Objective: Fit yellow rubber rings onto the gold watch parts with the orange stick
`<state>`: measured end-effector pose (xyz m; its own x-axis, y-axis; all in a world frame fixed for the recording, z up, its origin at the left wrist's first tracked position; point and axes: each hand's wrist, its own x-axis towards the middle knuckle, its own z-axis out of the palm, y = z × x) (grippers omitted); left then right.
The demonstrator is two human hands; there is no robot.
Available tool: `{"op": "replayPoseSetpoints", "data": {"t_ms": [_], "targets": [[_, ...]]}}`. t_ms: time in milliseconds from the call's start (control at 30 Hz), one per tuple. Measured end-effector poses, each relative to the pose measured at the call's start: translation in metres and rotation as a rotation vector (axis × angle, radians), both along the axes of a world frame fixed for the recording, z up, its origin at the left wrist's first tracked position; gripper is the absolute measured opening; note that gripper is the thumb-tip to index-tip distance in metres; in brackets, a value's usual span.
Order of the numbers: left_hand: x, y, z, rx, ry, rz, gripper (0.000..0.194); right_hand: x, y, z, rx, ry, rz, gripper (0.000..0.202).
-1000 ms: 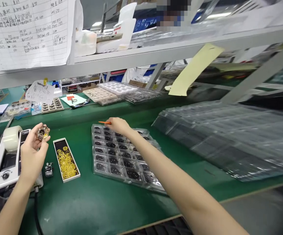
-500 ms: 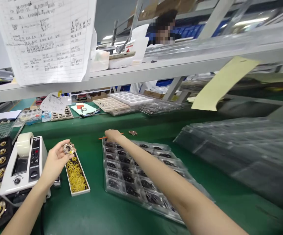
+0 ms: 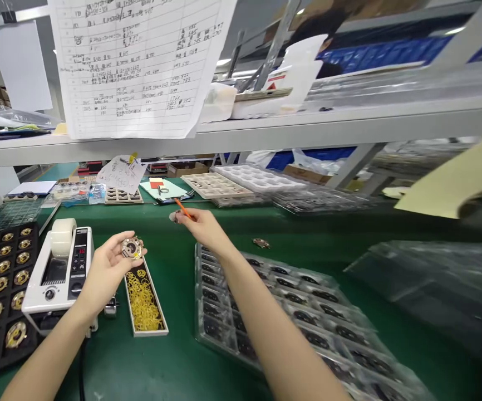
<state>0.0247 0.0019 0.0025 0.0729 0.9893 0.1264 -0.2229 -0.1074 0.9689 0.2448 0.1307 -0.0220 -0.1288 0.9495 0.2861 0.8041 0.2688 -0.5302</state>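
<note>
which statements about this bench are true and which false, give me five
1. The left hand holds a round metal part: true.
2. The right hand is empty: false; the right hand holds an orange tool.
3. Yellow pieces lie in a white-rimmed box: true.
4. The tape roll lies among the yellow pieces: false; the tape roll sits in a white dispenser.
5. Gold-coloured parts sit in a black tray: true.

The disc is silver and gold, the stick orange, the rings yellow, the tabletop green.
</note>
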Motion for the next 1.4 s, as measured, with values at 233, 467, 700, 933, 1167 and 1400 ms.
{"op": "replayPoseSetpoints", "data": {"t_ms": [233,467,700,933,1167,1400], "targets": [[-0.005,-0.01,0.009,0.066,0.015,0.04,0.041,-0.048,-0.096,0.04,0.285,0.763,0.315,0.025],[-0.002,-0.015,0.009,0.156,0.091,0.059,0.036,-0.063,-0.117,0.04,0.153,0.769,0.44,0.02],[0.0,-0.017,0.004,0.207,0.161,0.084,0.036,-0.07,-0.108,0.036,0.084,0.792,0.464,0.02],[0.003,-0.021,0.001,0.244,0.181,0.07,0.037,-0.075,-0.111,0.033,0.154,0.826,0.423,0.019],[0.005,-0.021,0.002,0.243,0.186,0.091,0.035,-0.079,-0.111,0.03,0.24,0.781,0.348,0.017],[0.008,-0.019,0.001,0.268,0.219,0.158,0.033,-0.082,-0.112,0.026,0.32,0.709,0.309,0.016]]}}
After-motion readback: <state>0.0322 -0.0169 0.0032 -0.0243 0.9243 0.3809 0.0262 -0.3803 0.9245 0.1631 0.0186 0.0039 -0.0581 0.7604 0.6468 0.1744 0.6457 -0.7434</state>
